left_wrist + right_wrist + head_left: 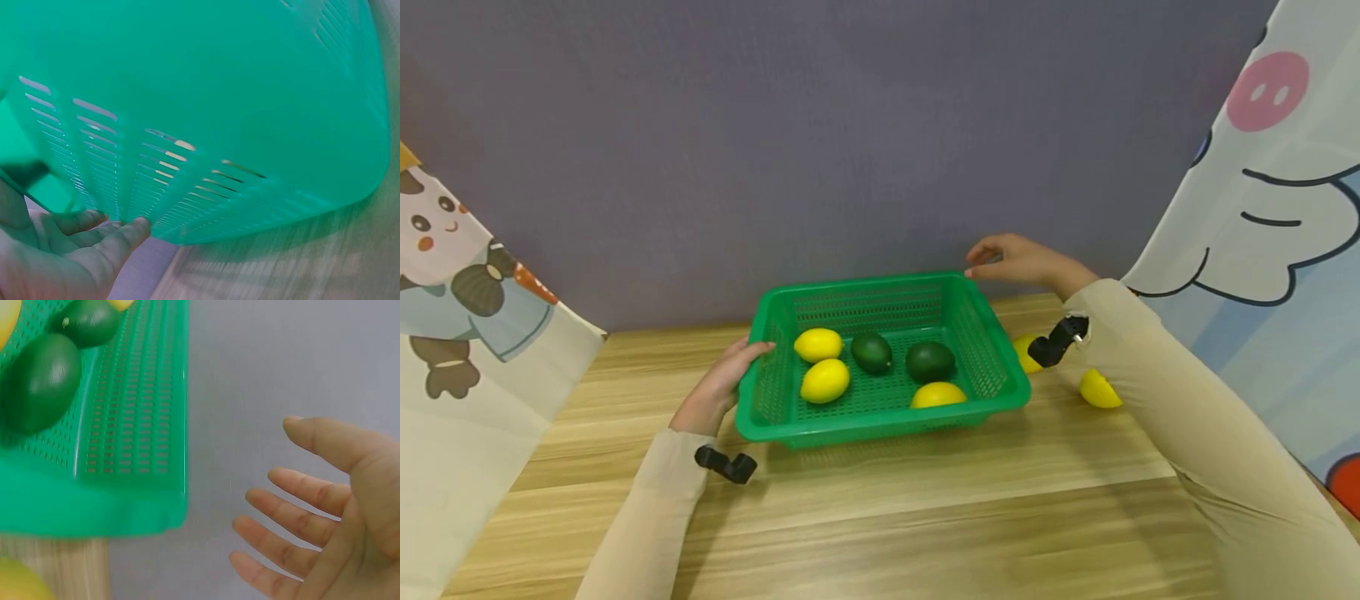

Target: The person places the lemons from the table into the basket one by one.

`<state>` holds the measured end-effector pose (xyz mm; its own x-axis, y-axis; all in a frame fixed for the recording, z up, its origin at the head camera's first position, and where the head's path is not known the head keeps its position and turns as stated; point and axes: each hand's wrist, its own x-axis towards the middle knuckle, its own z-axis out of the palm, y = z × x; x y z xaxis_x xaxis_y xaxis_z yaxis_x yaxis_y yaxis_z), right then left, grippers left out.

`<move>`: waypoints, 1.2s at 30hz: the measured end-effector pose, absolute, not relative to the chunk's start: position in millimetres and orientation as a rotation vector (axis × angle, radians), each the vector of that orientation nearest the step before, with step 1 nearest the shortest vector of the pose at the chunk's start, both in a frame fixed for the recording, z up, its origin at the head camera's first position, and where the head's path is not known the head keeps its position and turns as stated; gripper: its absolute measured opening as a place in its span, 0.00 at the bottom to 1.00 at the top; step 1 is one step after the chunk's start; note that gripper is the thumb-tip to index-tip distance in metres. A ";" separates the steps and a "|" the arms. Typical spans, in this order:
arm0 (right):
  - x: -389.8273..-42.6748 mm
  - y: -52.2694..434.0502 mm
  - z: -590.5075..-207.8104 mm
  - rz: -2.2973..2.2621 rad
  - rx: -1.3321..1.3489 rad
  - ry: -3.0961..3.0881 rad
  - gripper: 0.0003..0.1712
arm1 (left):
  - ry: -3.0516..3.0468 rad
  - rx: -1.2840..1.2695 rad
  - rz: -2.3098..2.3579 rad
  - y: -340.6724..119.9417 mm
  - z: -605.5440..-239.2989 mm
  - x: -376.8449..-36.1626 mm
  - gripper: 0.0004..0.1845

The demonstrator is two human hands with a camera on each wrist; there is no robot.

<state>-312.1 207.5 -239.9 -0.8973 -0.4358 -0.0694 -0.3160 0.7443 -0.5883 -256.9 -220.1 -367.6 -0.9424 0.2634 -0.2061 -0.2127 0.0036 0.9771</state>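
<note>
The left hand (718, 385) grips the green basket's (880, 421) near-left rim, fingers curled on it; the right hand (1026, 262) hovers spread-fingered beside its far corner. No writing shows.

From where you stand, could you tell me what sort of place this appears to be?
Probably a staged indoor tabletop set, not a real kitchen: a wooden table against a plain grey wall, cartoon-print curtains at both sides, and a green basket of lemons and limes.

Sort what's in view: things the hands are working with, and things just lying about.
In hand: green basket, held at its rim by the left hand; three lemons and two limes inside; right hand near its far corner.
Lying about: two lemons on the table; cartoon curtains.
</note>
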 end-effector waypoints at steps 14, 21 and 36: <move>-308.3 252.8 -261.5 -0.942 -0.506 2.750 0.27 | 1.959 0.069 1.992 -221.2 -366.5 -256.0 0.29; -306.0 260.6 -275.8 -0.950 -0.471 2.718 0.26 | 1.950 0.070 1.996 -220.8 -365.6 -255.3 0.29; -299.6 278.0 -305.0 -0.916 -0.447 2.651 0.26 | 1.956 0.064 1.986 -221.7 -366.1 -255.5 0.30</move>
